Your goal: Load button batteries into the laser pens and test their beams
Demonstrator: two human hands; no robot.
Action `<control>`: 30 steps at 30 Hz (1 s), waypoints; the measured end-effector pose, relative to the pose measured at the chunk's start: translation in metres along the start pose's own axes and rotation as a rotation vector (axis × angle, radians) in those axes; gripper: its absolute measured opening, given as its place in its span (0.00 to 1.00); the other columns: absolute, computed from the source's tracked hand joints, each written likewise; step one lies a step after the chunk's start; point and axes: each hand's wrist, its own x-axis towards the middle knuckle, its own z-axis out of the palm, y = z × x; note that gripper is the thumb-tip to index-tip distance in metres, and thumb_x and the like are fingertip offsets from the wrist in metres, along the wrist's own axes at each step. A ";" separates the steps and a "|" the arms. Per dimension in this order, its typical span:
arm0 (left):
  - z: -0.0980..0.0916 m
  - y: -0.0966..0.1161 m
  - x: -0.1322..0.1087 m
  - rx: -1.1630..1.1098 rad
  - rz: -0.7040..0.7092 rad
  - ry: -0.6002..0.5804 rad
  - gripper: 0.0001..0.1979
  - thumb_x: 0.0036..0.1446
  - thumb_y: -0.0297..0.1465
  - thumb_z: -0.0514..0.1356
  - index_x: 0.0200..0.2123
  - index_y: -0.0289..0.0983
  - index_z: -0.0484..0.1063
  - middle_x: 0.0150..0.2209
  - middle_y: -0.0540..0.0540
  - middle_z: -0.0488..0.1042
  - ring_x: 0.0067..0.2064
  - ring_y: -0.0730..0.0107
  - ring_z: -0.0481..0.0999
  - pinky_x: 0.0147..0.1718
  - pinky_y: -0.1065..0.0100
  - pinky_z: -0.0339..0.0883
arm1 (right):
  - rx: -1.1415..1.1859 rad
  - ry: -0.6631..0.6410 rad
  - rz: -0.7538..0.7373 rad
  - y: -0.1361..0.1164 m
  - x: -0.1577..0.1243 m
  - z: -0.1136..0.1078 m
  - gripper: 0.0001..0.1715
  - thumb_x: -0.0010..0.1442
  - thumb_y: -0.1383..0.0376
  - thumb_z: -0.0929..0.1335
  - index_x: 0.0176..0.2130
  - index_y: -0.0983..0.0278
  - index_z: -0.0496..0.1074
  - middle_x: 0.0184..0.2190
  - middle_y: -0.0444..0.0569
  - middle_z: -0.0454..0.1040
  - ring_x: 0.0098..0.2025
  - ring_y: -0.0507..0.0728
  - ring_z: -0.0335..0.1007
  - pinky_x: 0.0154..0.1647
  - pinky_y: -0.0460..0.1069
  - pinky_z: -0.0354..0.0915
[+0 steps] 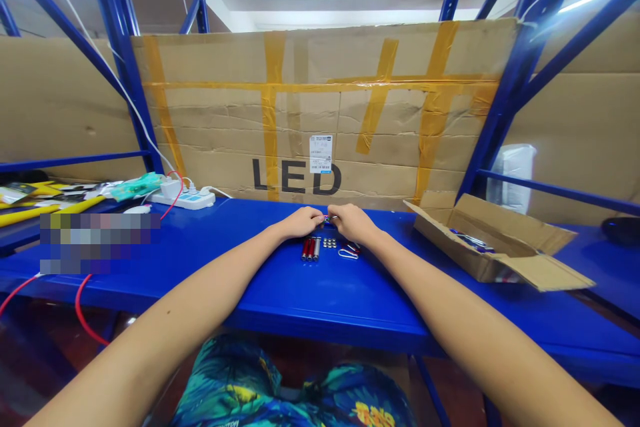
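My left hand [302, 221] and my right hand [352, 221] meet over the blue table, fingertips pinched close together. Between them shows a small shiny piece with reddish and blue glints, too small to name. Just in front of my left hand, a few short metal tubes [311, 249], red and silver, lie side by side. Several small round silver pieces like button cells [329, 243] sit in rows to the right of the tubes. Below my right hand lies a silver carabiner clip [349, 254], with a dark red piece partly hidden beside it.
An open cardboard box [480, 267] with blue and silver items stands on the right. At the left are a white power strip [190, 198], red cables and yellow-and-black packets [50, 193]. A large taped carton [380, 120] marked LED closes off the back, between blue rack posts.
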 end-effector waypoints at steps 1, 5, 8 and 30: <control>0.000 -0.001 0.000 0.004 0.014 0.000 0.16 0.62 0.36 0.49 0.30 0.34 0.72 0.28 0.49 0.73 0.30 0.70 0.67 0.33 0.69 0.58 | 0.006 -0.007 0.007 0.001 0.000 0.001 0.11 0.61 0.68 0.62 0.41 0.61 0.72 0.35 0.52 0.78 0.38 0.58 0.71 0.31 0.47 0.51; -0.001 -0.003 -0.001 0.047 0.061 -0.009 0.14 0.59 0.37 0.54 0.38 0.35 0.75 0.38 0.47 0.77 0.37 0.67 0.72 0.38 0.69 0.61 | 0.027 -0.041 0.025 0.006 0.002 0.004 0.10 0.61 0.67 0.63 0.41 0.61 0.73 0.38 0.52 0.78 0.40 0.58 0.72 0.32 0.46 0.53; -0.002 -0.002 -0.003 0.169 0.070 -0.038 0.12 0.56 0.35 0.55 0.37 0.37 0.76 0.36 0.48 0.78 0.36 0.67 0.72 0.36 0.70 0.60 | 0.031 -0.087 0.035 0.011 0.003 0.005 0.09 0.60 0.67 0.64 0.39 0.62 0.73 0.38 0.52 0.78 0.40 0.58 0.72 0.32 0.47 0.54; -0.018 -0.001 0.002 0.314 -0.071 -0.078 0.10 0.49 0.29 0.59 0.36 0.37 0.76 0.35 0.46 0.78 0.35 0.66 0.73 0.33 0.70 0.61 | 0.366 -0.115 0.134 0.028 0.002 0.003 0.05 0.57 0.72 0.63 0.32 0.63 0.67 0.29 0.49 0.77 0.28 0.54 0.71 0.28 0.45 0.59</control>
